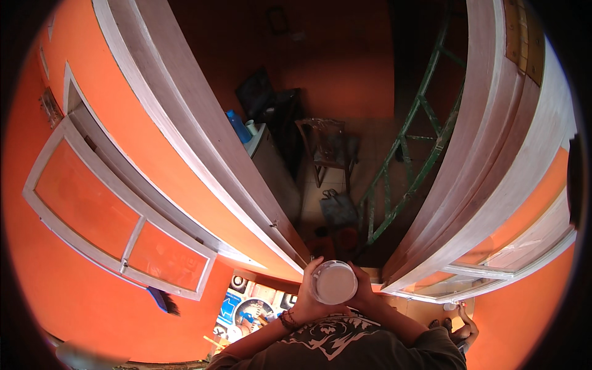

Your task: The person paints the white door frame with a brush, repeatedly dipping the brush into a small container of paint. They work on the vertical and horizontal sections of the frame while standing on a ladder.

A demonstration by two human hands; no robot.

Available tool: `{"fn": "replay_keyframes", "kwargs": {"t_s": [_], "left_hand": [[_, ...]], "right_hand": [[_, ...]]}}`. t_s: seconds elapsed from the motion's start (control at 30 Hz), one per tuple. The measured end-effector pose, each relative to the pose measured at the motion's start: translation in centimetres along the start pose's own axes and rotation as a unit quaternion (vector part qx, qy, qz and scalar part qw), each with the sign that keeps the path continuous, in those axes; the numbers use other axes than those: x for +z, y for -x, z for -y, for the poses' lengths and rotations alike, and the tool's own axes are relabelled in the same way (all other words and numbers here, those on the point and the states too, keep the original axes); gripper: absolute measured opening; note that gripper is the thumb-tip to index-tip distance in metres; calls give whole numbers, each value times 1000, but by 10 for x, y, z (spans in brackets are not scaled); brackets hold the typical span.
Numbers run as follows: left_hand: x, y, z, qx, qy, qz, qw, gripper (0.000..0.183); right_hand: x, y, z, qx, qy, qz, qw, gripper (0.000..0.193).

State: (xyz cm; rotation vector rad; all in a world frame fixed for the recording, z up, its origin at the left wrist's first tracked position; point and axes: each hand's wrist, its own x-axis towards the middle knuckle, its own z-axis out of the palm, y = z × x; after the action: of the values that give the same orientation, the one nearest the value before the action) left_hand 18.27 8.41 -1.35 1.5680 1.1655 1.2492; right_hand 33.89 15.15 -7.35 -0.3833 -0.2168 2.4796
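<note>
A round, clear-rimmed tub (334, 282) with a pale pinkish-white, paint-like content sits between my two hands in front of my chest. Its open top faces up. My left hand (306, 300) wraps round its left side, with the thumb at the rim. On the other side my right hand (364, 291) closes round the wall, partly in shadow. Fingers beneath the tub are hidden. Just beyond it a doorway opens between whitish-grey frame posts (425, 222).
Inside the dark room stand a wooden chair (324, 145), a green ladder (404, 154) and a cabinet (274, 166) bearing a blue bottle (239, 127). A window sash (92, 191) swings out at left, near a broom (163, 300). Another person's arm (470, 327) shows at lower right.
</note>
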Motion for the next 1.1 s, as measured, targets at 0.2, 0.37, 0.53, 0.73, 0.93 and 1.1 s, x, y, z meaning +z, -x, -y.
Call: {"fn": "replay_keyframes", "kwargs": {"t_s": [0.2,0.37,0.53,0.73,0.93,1.1], "left_hand": [[0,3,1,-2,-11,-9,1000,133],[4,2,-7,28,-42,-38,998,115],[2,4,-1,31,-70,-37,996,111],[2,4,-4,28,-61,-30,997,110],[1,4,-7,19,-56,-19,998,114],[-2,5,-7,9,-63,-12,998,119]], "right_hand": [[9,5,0,-17,43,-29,999,51],[-5,0,-4,-27,72,-48,996,50],[7,4,-4,-23,75,-59,995,51],[12,6,-4,-24,88,-60,994,53],[21,8,-5,-29,91,-73,993,54],[33,12,-3,-23,108,-99,989,55]]}}
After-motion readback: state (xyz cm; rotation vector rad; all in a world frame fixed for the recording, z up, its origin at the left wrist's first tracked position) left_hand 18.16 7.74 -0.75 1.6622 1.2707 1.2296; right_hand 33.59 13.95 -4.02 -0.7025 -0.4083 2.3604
